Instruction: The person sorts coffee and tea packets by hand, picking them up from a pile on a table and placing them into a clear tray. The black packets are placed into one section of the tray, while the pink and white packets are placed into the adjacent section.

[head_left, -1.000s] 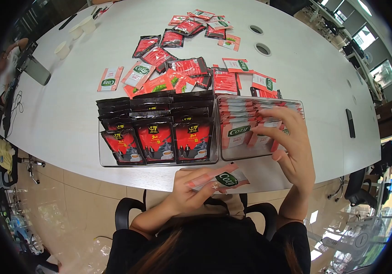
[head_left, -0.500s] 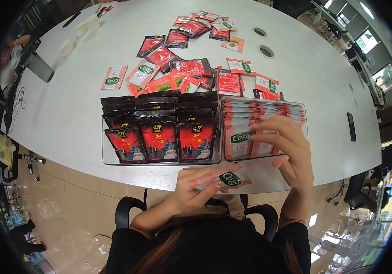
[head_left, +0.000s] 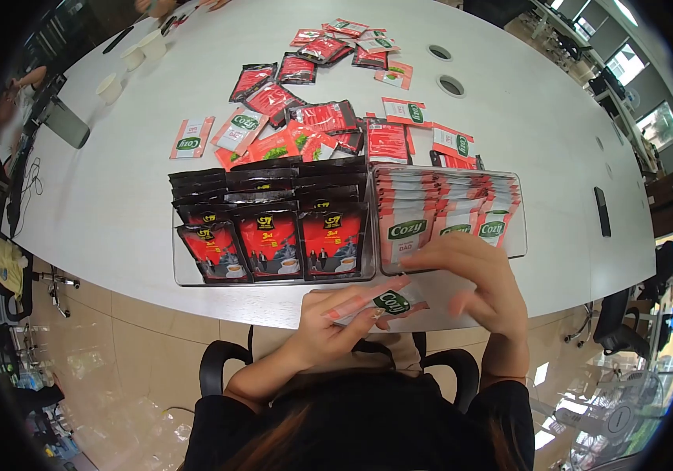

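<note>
My left hand [head_left: 330,328] pinches a pink and white Cozy tea sachet [head_left: 393,301] at its left end, just off the table's front edge. My right hand [head_left: 481,275] is open, fingers curved and apart, in front of the right clear plastic box [head_left: 515,255]. It seems to hold nothing, and its fingers overlap the lower part of the tea sachets [head_left: 407,231] standing in rows in that box. Beside it, the left clear box [head_left: 273,283] is filled with rows of black and red G7 coffee sachets [head_left: 269,242], fronts toward me.
Behind the boxes lies a loose pile of coffee and tea sachets [head_left: 324,118] on the white table [head_left: 544,141]. Paper cups [head_left: 110,89] and a grey bottle [head_left: 67,123] stand at left. A phone-like black object [head_left: 602,210] lies at right. Another person's hand [head_left: 154,6] shows at the far edge.
My right hand has moved down and slightly left, away from the upper sachets in the right box. My left hand still holds the tea sachet. Another person's hands have appeared at the far edge.
</note>
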Action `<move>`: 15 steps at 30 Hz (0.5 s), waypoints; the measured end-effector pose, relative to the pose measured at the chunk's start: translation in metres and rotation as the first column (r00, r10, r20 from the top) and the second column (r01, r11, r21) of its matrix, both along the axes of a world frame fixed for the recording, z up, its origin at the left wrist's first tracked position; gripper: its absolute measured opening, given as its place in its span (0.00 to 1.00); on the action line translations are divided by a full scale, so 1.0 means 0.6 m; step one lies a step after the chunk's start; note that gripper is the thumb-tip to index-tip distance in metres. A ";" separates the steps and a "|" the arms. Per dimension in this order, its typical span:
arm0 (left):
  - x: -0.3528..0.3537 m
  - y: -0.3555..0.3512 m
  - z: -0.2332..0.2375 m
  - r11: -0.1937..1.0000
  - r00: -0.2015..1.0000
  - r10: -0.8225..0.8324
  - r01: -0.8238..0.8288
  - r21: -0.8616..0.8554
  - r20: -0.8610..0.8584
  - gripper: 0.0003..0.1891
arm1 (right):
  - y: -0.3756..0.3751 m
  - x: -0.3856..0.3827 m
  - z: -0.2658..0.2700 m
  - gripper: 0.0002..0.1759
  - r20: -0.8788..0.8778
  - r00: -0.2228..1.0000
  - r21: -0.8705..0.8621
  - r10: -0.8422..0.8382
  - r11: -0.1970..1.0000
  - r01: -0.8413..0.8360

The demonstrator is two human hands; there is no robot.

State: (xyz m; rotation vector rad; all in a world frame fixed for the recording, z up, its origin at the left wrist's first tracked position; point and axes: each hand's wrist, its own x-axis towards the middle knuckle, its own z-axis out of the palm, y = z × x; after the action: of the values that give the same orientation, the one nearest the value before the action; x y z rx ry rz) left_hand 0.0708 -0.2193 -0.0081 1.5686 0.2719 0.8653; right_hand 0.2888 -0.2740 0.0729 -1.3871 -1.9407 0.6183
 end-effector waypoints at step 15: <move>-0.005 -0.017 0.057 0.899 0.584 -0.384 0.412 0.145 0.715 0.18 | -0.061 0.105 0.033 0.09 0.272 0.792 0.300 -0.546 0.831 0.469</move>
State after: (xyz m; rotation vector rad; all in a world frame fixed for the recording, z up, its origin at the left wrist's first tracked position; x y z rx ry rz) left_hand 0.0678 -0.2296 0.0263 1.0551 -0.6380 1.0389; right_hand 0.3519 -0.3109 0.0928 -1.8689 -1.6947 -0.1104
